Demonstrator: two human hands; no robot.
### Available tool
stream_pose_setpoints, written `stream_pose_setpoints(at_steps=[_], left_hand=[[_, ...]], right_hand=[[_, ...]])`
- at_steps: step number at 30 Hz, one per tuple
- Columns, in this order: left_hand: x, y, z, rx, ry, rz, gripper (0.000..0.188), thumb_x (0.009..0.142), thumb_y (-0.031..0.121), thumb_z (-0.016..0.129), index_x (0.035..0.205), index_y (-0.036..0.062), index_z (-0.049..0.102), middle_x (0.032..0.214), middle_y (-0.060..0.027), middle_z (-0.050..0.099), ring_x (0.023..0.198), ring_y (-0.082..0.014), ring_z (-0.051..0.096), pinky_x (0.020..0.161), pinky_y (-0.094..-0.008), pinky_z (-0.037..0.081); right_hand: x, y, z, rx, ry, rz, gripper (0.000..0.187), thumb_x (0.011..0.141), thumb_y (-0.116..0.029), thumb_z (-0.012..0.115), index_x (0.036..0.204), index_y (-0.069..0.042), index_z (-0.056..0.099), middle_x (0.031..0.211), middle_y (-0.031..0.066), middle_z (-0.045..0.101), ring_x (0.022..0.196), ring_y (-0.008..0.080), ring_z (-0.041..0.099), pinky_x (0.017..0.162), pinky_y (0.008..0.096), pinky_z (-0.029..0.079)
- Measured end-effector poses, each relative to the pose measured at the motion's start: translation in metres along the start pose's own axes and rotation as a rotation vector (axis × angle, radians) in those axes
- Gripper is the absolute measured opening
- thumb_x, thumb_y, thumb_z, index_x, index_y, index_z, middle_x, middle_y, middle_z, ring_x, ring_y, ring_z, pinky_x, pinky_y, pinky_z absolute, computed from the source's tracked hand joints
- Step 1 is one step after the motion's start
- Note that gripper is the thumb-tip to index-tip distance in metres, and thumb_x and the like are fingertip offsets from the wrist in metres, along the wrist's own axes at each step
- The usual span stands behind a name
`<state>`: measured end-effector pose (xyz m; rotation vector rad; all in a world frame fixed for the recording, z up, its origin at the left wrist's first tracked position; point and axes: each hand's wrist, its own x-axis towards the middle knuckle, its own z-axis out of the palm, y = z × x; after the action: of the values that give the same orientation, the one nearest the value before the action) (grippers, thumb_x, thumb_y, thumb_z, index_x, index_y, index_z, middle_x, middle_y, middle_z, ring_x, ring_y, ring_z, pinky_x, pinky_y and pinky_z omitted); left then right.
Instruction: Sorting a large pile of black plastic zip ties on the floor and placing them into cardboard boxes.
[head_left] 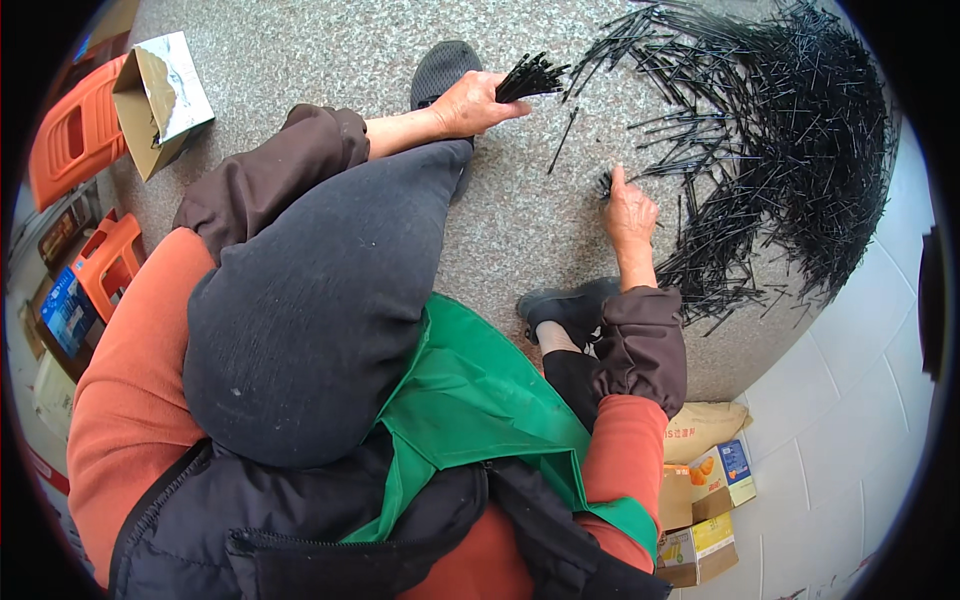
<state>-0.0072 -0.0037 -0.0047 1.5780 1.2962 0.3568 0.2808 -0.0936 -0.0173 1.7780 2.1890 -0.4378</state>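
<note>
The left hand (468, 104) grips a bundle of thin black sticks (528, 80) above the speckled grey floor (330, 55), beside a dark shoe (444, 72). The right hand (632, 212) is lower and to the right, fingers pointing away from the body; a small black cluster (605, 184) shows against them, though whether it is gripped is unclear. A large, tangled heap of the same sticks (825, 130) spreads along the right, loose ones straggling toward both hands. A green apron (480, 385) covers the lap, and an open carton (182, 90) stands by an orange stool (75, 130) at far left.
</note>
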Motion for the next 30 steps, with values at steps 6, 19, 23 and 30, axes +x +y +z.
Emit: stream_pose_setpoints(at_steps=[6, 19, 23, 30], left_hand=[[-0.002, 0.001, -0.004, -0.001, -0.037, -0.048, 0.036, 0.078, 0.035, 0.063, 0.089, 0.0009, 0.059, 0.073, -0.0176, 0.061, 0.067, -0.0251, 0.060, 0.063, -0.0347, 0.046], [-0.002, 0.005, -0.005, -0.007, 0.015, 0.014, 0.029, 0.079, 0.028, 0.065, 0.079, 0.0001, 0.060, 0.058, -0.0104, 0.057, 0.053, -0.0170, 0.056, 0.054, -0.0323, 0.044], [-0.002, 0.008, -0.005, -0.003, 0.050, 0.039, 0.030, 0.080, 0.029, 0.065, 0.079, -0.0005, 0.059, 0.058, -0.0103, 0.057, 0.053, -0.0172, 0.057, 0.054, -0.0323, 0.044], [-0.001, 0.010, -0.003, -0.029, -0.008, -0.056, 0.030, 0.079, 0.030, 0.064, 0.080, 0.0001, 0.059, 0.058, -0.0092, 0.057, 0.050, -0.0160, 0.056, 0.053, -0.0304, 0.045]], right_hand=[[-0.004, 0.013, 0.009, 0.036, -0.162, -0.115, 0.010, 0.075, -0.015, 0.054, 0.079, -0.006, 0.051, 0.068, 0.0182, 0.062, 0.065, 0.0359, 0.062, 0.059, 0.0457, 0.049], [0.060, -0.087, -0.009, 0.466, -0.050, 0.229, 0.026, 0.070, -0.026, 0.061, 0.082, -0.003, 0.061, 0.077, 0.0233, 0.061, 0.073, 0.0410, 0.060, 0.068, 0.0476, 0.047], [0.035, -0.019, -0.005, 0.986, 0.131, 0.774, 0.026, 0.068, -0.021, 0.059, 0.077, 0.003, 0.060, 0.073, 0.0205, 0.063, 0.069, 0.0366, 0.061, 0.067, 0.0444, 0.046], [0.020, 0.072, -0.008, 0.443, 0.365, 0.864, 0.057, 0.068, -0.042, 0.070, 0.106, 0.000, 0.057, 0.098, 0.0212, 0.062, 0.091, 0.0380, 0.059, 0.077, 0.0454, 0.046]])
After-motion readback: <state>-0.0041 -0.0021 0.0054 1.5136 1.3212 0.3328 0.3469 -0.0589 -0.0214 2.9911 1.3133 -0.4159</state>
